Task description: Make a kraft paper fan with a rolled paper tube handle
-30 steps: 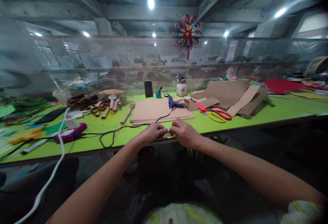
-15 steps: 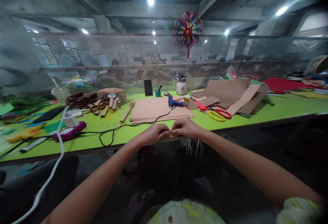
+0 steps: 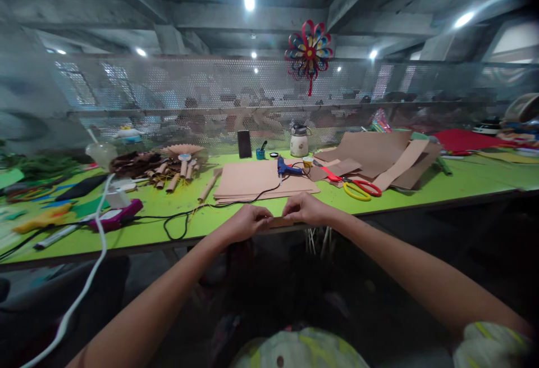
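At the table's front edge, a small brown paper strip (image 3: pixel 279 222) spans the space between my hands. My left hand (image 3: pixel 247 223) pinches its left end between thumb and fingers. Its right end is in the closed fingertips of my right hand (image 3: pixel 306 209). My fingers hide part of the strip. Just beyond lies a stack of brown paper sheets (image 3: pixel 248 177), with a blue glue gun (image 3: pixel 288 169) resting on top. Scissors with red and yellow handles (image 3: pixel 356 187) lie to the right of the stack.
Larger brown paper sheets (image 3: pixel 370 154) spread at the back right. Several rolled paper tubes (image 3: pixel 172 182) lie left of the stack. A black cord (image 3: pixel 177 217) runs across the green table (image 3: pixel 475 180) to a purple power strip (image 3: pixel 118 215). A white cable (image 3: pixel 95 272) hangs at the front left.
My hands have moved slightly apart, my left hand shifting left. More of the brown paper strip shows between them.
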Available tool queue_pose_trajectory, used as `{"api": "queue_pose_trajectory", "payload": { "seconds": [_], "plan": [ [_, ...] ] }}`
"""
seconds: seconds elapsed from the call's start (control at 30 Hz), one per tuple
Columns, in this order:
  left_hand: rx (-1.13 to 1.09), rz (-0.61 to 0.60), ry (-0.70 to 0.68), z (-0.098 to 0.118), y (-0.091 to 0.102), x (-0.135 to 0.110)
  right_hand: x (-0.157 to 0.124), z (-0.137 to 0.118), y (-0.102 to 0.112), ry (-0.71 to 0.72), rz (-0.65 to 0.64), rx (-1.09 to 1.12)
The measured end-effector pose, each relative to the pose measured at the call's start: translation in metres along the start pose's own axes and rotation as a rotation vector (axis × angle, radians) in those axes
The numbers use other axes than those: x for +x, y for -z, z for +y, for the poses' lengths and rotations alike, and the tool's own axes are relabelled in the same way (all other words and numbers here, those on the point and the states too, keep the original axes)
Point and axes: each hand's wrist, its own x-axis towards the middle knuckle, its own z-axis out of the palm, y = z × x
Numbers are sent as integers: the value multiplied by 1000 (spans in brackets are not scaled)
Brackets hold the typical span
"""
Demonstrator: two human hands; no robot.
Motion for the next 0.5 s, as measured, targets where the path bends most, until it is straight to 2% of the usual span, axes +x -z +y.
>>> {"api": "queue_pose_trajectory", "payload": {
  "seconds": [0.23,0.33,0.5],
  "plan": [
    [35,-17,-12,1,-4,3,5,-4,-7,164,-14,-206],
    [91,-11,-37,0,-3,3,7,-4,-6,177,-30,-232],
    [195,55,-164,-5,-1,6,6,-2,-5,163,-62,-238]
  ]
}}
